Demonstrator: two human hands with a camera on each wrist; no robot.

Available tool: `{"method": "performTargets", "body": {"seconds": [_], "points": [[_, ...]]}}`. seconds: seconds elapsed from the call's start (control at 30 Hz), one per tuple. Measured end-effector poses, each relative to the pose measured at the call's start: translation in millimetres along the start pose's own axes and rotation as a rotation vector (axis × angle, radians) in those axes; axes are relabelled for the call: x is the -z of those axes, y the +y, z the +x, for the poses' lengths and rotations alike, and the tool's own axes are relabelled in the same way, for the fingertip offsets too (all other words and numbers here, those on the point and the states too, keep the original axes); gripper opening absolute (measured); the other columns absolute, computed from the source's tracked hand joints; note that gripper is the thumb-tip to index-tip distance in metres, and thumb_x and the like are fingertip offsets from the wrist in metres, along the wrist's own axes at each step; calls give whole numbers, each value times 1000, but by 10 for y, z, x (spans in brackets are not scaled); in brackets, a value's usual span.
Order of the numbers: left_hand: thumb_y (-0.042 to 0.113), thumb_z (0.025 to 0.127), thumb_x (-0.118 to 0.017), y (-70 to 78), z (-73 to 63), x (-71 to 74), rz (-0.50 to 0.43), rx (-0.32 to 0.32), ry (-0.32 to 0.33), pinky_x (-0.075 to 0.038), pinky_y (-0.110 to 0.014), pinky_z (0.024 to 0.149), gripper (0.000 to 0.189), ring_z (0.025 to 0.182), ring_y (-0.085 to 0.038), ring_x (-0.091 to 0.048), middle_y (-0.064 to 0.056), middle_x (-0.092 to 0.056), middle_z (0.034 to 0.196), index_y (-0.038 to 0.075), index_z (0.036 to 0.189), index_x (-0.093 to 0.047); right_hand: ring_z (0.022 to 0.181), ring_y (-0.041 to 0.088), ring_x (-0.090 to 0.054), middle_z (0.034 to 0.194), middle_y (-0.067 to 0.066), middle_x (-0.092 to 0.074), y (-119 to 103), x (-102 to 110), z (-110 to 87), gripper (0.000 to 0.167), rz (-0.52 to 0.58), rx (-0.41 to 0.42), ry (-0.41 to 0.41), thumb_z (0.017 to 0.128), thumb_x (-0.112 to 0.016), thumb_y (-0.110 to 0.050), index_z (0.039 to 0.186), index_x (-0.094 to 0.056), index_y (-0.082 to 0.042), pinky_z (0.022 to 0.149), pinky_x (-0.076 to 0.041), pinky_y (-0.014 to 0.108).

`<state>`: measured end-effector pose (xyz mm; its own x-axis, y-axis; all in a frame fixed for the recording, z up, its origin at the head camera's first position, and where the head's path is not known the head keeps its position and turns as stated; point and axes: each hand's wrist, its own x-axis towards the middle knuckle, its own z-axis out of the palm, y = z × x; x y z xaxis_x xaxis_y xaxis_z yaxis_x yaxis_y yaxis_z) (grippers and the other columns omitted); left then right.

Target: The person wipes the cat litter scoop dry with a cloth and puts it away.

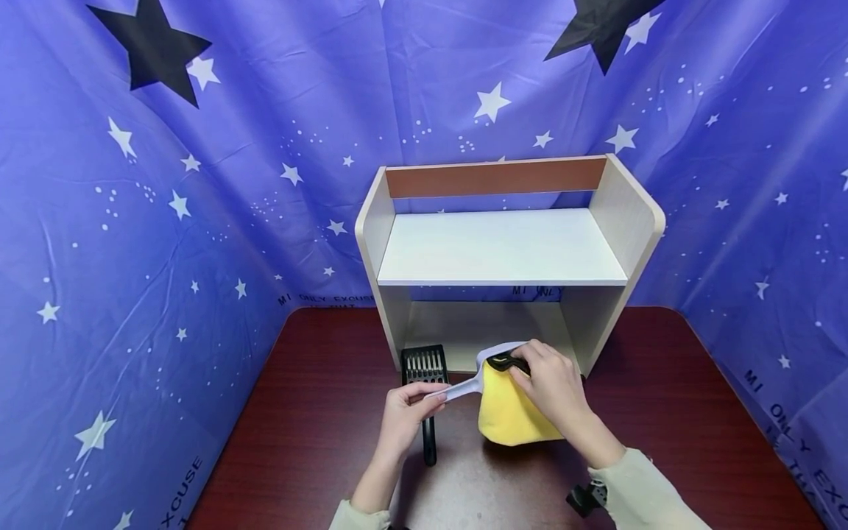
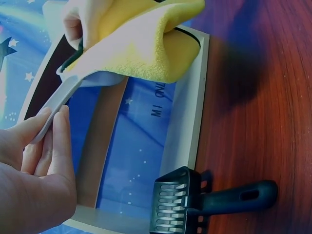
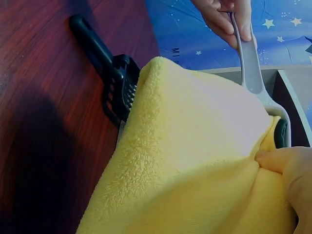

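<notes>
My left hand pinches the handle of a pale grey scoop between thumb and fingers, holding it above the table. With my right hand I grip a yellow plush cloth with a dark edging and press it into the scoop's head. The cloth drapes down over the near side and hides most of that head. In the right wrist view, my right thumb lies on the folded cloth near the scoop's rim. A black slotted litter scoop lies on the table beside my left hand, its handle toward me.
A pale two-level shelf unit stands at the back of the dark red wooden table, just beyond my hands. Blue star-printed curtains surround the table on the back and sides. A small black device sits at my right sleeve.
</notes>
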<state>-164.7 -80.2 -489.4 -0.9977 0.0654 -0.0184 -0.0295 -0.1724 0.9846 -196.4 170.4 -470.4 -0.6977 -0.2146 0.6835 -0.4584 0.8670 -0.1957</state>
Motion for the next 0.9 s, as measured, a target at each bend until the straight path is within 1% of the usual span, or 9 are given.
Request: {"method": "performTargets", "body": {"seconds": [0.17, 0.33, 0.4, 0.53, 0.6, 0.73, 0.9], "points": [[-8, 85, -70, 7, -10, 12, 13, -18, -14, -60, -18, 72, 26, 76, -4, -71, -28, -73, 102, -22, 107, -65, 70, 28, -68, 82, 1, -70, -13, 0, -2, 18, -9, -90, -30, 71, -82, -14, 84, -70, -11, 53, -52, 43], [-9, 85, -69, 4, -15, 41, 14, -23, -19, -60, -17, 73, 27, 77, -4, -72, -28, -73, 102, -23, 108, -64, 66, 30, -67, 84, 2, -71, -1, 12, -7, 16, -7, -159, -61, 74, -80, -14, 86, -70, -9, 53, -52, 45], [-9, 85, -69, 4, -14, 49, 13, -15, -17, -60, -17, 73, 28, 77, -4, -71, -31, -72, 103, -23, 108, -64, 65, 31, -66, 84, 3, -71, 9, 18, -7, 16, -11, -177, -73, 74, -80, -14, 86, -70, -8, 52, -52, 45], [-11, 85, -68, 10, -11, 56, 8, 3, -7, -60, -17, 72, 26, 77, -6, -72, -37, -68, 106, -22, 108, -64, 63, 31, -65, 84, 4, -71, 28, 38, -4, 16, -17, -197, -86, 75, -79, -14, 85, -69, -8, 51, -51, 46], [-11, 85, -68, 14, -10, 62, 10, 6, -5, -59, -16, 71, 26, 78, -7, -72, -38, -67, 107, -22, 108, -64, 61, 31, -64, 83, 4, -71, 35, 46, -2, 16, -17, -202, -86, 75, -79, -14, 84, -68, -9, 50, -50, 46], [-10, 85, -69, 22, -10, 84, 12, -2, -6, -60, -17, 71, 27, 79, -10, -73, -36, -69, 105, -23, 108, -64, 58, 30, -62, 82, 3, -70, 54, 59, 6, 15, -19, -211, -87, 75, -79, -15, 83, -67, -9, 48, -49, 45], [-10, 85, -69, 26, -4, 130, 15, -9, 9, -60, -18, 72, 28, 79, -7, -73, -32, -71, 105, -23, 109, -64, 54, 27, -59, 82, 4, -71, 96, 88, 18, 15, -22, -216, -76, 75, -79, -14, 82, -67, -8, 45, -47, 43]]}}
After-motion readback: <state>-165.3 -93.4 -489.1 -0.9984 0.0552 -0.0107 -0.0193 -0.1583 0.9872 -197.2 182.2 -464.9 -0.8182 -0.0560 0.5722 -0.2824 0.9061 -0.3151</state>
